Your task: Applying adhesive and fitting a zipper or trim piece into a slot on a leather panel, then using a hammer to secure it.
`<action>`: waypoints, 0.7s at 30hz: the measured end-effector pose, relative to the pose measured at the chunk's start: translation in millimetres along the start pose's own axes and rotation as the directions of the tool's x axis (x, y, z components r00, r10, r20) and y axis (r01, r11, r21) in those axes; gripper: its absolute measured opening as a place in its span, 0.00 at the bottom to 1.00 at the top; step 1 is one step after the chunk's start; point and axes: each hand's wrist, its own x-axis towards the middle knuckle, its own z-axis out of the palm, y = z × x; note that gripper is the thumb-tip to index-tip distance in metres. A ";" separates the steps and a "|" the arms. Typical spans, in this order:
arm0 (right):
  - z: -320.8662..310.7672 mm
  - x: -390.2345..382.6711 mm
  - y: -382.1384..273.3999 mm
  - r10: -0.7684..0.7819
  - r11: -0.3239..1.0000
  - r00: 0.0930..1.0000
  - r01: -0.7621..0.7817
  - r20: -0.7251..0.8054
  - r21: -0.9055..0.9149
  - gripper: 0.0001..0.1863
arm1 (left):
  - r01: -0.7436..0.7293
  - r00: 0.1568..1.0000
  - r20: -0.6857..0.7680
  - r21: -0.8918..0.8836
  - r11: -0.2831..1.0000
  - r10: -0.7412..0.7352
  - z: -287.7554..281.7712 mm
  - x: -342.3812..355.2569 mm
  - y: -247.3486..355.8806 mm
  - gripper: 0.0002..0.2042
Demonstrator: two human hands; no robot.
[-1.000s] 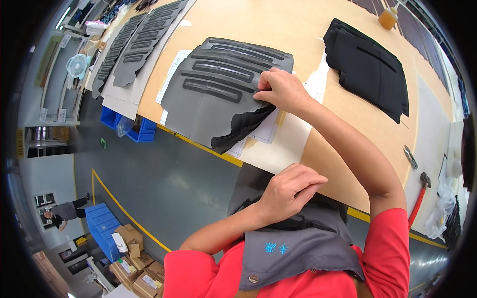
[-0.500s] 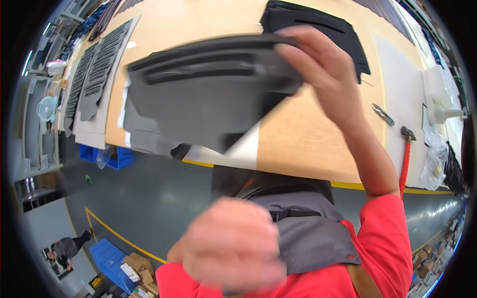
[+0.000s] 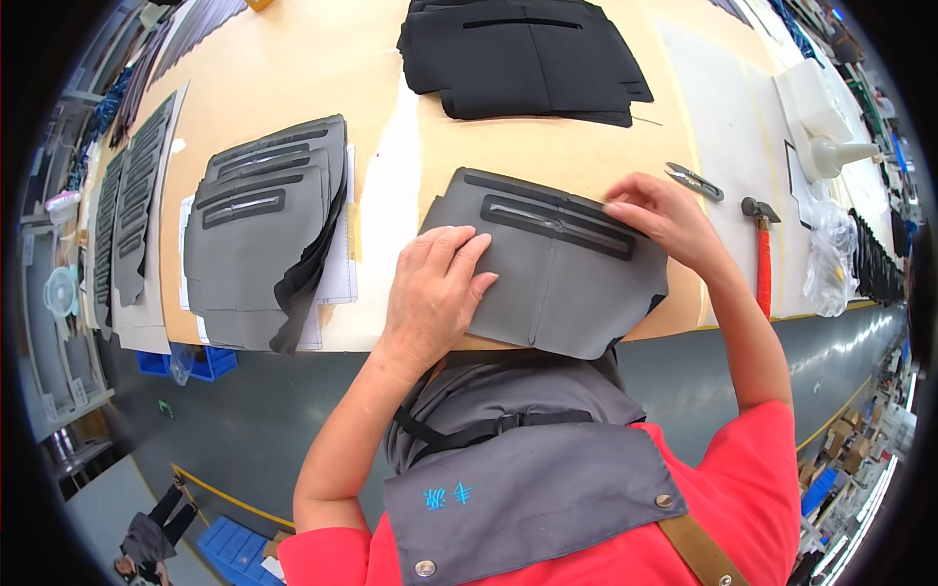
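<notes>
A grey fabric panel (image 3: 537, 288) with dark slotted zipper trims lies near the table's front edge, in front of me. My left hand (image 3: 438, 293) rests on its left side, fingers fairly flat. My right hand (image 3: 662, 220) pinches the upper right edge. To the left is a stack of similar grey panels (image 3: 244, 269) on white sheets, its right side curling up dark. A pile of black panels (image 3: 528, 73) lies farther back.
Thread snips (image 3: 696, 182), a red-handled hammer (image 3: 763, 259), a plastic bag (image 3: 831, 269) and a white funnel-topped container (image 3: 840, 154) are at right. More trimmed panels (image 3: 137, 215) lie far left; blue crates (image 3: 210, 363) are below. Another person (image 3: 147, 537) is at lower left.
My right hand has moved a panel from the left stack to the front middle. My left hand has risen from near my body onto it. The head view has turned.
</notes>
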 end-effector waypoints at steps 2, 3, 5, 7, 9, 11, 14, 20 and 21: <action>11.1 21.7 -15.7 -0.016 0.997 0.999 0.019 0.033 -0.079 0.12 | -0.025 1.000 0.018 -0.024 0.999 0.026 0.9 6.4 6.5 0.24; 18.4 32.6 -23.3 -0.072 0.995 0.996 0.075 0.056 -0.059 0.12 | -0.023 1.000 0.021 -0.026 0.999 0.023 -0.6 9.4 7.8 0.24; 35.3 44.7 -32.2 -0.127 0.991 0.988 0.131 0.088 -0.035 0.13 | 0.042 0.996 0.073 -0.017 0.999 -0.041 -2.2 15.7 8.3 0.26; 52.8 54.8 -36.5 -0.247 0.969 0.967 0.244 0.060 0.048 0.13 | 0.059 0.993 0.098 0.007 0.998 -0.060 -2.1 19.8 4.7 0.27; 61.8 59.3 -38.8 -0.272 0.962 0.959 0.271 0.072 0.032 0.11 | 0.090 0.988 0.121 0.043 0.995 -0.094 0.2 23.4 0.2 0.28; 71.4 63.3 -37.4 -0.460 0.881 0.888 0.456 -0.002 -0.123 0.09 | 0.015 0.999 0.045 0.102 0.995 -0.020 1.2 24.1 -4.8 0.29; 68.3 54.1 -44.2 -0.312 0.945 0.950 0.307 -0.026 -0.111 0.07 | 0.007 1.000 0.001 0.059 0.998 -0.007 16.8 25.2 -8.3 0.30; 78.0 53.5 -22.7 -0.380 0.925 0.923 0.378 -0.056 -0.029 0.04 | -0.026 0.988 -0.143 0.177 0.984 0.052 26.3 20.5 -6.3 0.32; 77.4 54.1 -24.2 -0.354 0.935 0.934 0.353 -0.045 -0.044 0.04 | -0.009 0.990 -0.138 0.193 0.981 0.036 25.6 20.3 -6.7 0.32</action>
